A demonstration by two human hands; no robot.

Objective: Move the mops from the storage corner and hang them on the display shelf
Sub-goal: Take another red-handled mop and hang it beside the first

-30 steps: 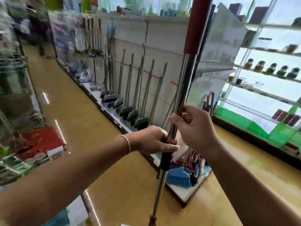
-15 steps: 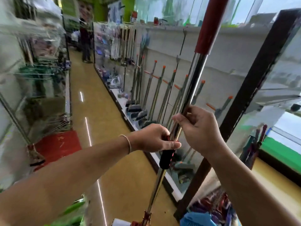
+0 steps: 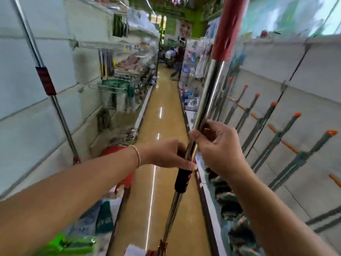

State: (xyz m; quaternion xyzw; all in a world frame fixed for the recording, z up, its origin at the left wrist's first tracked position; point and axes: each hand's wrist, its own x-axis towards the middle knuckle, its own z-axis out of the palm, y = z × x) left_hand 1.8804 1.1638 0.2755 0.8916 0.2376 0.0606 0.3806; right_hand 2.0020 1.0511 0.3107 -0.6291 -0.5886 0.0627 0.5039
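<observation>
We hold the mop upright in the centre of the frame, its steel pole tilted to the upper right. Our left hand grips the pole just above the black collar, and our right hand pinches the pole a little higher. On the right, the display shelf carries hanging mops.
</observation>
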